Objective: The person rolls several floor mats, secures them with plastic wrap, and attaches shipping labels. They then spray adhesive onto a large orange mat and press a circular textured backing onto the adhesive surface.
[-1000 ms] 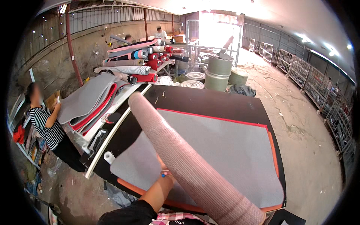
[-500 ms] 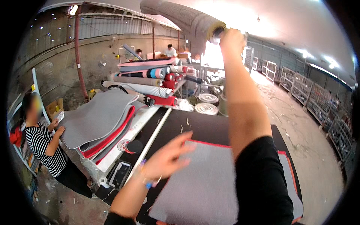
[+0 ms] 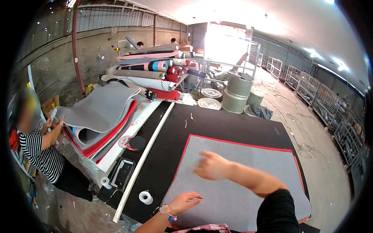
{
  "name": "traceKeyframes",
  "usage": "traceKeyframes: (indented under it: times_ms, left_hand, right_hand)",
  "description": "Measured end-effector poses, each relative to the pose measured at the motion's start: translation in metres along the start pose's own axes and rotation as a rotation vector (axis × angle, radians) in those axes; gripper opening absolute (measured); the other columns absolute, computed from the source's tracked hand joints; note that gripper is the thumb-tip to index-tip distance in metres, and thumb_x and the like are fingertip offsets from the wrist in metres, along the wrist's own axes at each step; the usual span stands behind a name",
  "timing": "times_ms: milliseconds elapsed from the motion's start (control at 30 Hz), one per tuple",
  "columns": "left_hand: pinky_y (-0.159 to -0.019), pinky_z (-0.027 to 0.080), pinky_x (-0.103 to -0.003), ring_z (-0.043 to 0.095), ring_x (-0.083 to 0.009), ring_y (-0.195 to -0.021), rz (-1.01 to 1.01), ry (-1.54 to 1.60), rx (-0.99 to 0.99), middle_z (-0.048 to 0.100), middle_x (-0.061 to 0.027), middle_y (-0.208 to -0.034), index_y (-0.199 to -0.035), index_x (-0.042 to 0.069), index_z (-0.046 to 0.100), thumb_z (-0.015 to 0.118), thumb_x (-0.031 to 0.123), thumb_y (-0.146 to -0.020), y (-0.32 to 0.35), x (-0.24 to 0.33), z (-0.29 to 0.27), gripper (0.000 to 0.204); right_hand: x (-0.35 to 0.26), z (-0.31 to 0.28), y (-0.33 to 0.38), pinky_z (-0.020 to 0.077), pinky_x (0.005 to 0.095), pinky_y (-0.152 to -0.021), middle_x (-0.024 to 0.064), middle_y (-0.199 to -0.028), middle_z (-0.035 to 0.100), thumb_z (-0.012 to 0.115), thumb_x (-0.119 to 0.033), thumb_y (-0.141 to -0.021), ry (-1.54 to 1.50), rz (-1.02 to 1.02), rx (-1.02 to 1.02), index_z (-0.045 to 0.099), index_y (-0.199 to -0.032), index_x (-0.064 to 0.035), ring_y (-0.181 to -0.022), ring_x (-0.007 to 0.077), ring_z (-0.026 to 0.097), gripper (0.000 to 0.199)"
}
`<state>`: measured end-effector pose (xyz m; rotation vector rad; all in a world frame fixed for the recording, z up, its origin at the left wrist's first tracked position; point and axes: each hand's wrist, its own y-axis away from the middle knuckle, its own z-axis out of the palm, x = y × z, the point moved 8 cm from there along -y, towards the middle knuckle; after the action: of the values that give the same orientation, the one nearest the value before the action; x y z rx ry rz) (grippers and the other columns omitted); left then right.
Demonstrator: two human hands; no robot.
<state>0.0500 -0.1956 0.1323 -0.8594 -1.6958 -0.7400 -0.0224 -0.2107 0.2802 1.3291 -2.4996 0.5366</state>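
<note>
A grey mat with red edging (image 3: pixel 241 155) lies flat on the black table in front of me. Above its left part hovers my right hand (image 3: pixel 211 166), its fingers curled but smeared by motion; nothing shows in its grip. My left hand (image 3: pixel 186 202) is low over the mat's near left edge, fingers loosely stretched and nothing in them. A wristband and beads circle that wrist. Further sheets with an orange-red edge show beneath the mat's right side.
A white roll of tape (image 3: pixel 145 197) and a long white strip (image 3: pixel 143 161) lie left on the black table (image 3: pixel 217 120). Folded grey and red mats (image 3: pixel 101 108) sit beyond, beside a person in stripes (image 3: pixel 39 151). Rolled mats (image 3: pixel 147 73), a metal drum (image 3: pixel 236 93) and cage carts (image 3: pixel 311 87) stand farther off.
My right hand has let go of the raised grey roll and come down over the mat. A grey roll now shows on top of the far pile. My left hand has moved lower and nearer.
</note>
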Motion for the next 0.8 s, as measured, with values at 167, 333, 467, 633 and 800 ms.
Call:
traceKeyframes:
  times_ms: [167, 333, 467, 633, 800]
  left_hand:
    - [-0.089, 0.043, -0.033, 0.055, -0.0230, -0.103, -0.130, -0.111, -0.194, 0.059, -0.0104, -0.109, -0.107, 0.005, 0.061, 0.055, 0.027, -0.085, -0.008, -0.011, 0.063, 0.031]
    - [-0.091, 0.041, -0.036, 0.052, -0.0312, -0.106, 0.252, -0.492, -0.250, 0.054, -0.0171, -0.115, -0.115, 0.005, 0.055, 0.058, 0.031, -0.082, -0.029, -0.025, 0.147, 0.042]
    - [-0.101, 0.029, -0.048, 0.034, -0.0336, -0.125, 0.216, -0.901, -0.473, 0.034, -0.0186, -0.135, -0.133, 0.016, 0.036, 0.065, 0.042, -0.075, -0.015, -0.025, 0.231, 0.070]
    - [-0.104, 0.018, -0.056, 0.021, -0.0348, -0.132, 0.226, -1.269, -0.485, 0.023, -0.0178, -0.142, -0.139, 0.024, 0.024, 0.069, 0.047, -0.070, -0.018, -0.025, 0.290, 0.086]
    - [-0.105, 0.019, -0.053, 0.025, -0.0326, -0.131, 0.206, -1.387, -0.342, 0.025, -0.0169, -0.142, -0.139, 0.023, 0.025, 0.074, 0.046, -0.063, -0.018, -0.022, 0.292, 0.093]
  right_hand:
    - [-0.046, 0.077, 0.247, 0.0426, 0.0383, -0.085, 0.0068, -0.078, 0.064, 0.059, -0.021, -0.081, -0.648, 1.097, -0.022, 0.063, -0.101, -0.0118, -0.078, 0.0233, 0.060, 0.023]
    - [-0.207, 0.072, 0.481, 0.0340, 0.0435, -0.097, 0.0108, -0.122, 0.053, 0.068, -0.033, -0.072, -0.329, 1.902, -0.139, 0.055, -0.117, -0.0133, -0.116, 0.0300, 0.046, 0.051]
    - [-0.269, 0.049, 0.495, 0.0203, 0.0521, -0.105, 0.0081, -0.141, 0.032, 0.076, -0.038, -0.060, -0.306, 1.775, -0.371, 0.044, -0.130, -0.0196, -0.131, 0.0303, 0.027, 0.078]
    - [-0.265, 0.044, 0.508, 0.0236, 0.0509, -0.104, 0.0097, -0.137, 0.038, 0.076, -0.027, -0.056, -0.117, 1.597, -0.299, 0.048, -0.126, -0.0230, -0.127, 0.0304, 0.034, 0.075]
    - [-0.251, 0.041, 0.513, 0.0278, 0.0505, -0.100, 0.0123, -0.130, 0.044, 0.076, -0.026, -0.054, -0.128, 1.354, -0.162, 0.049, -0.123, -0.0216, -0.121, 0.0303, 0.040, 0.075]
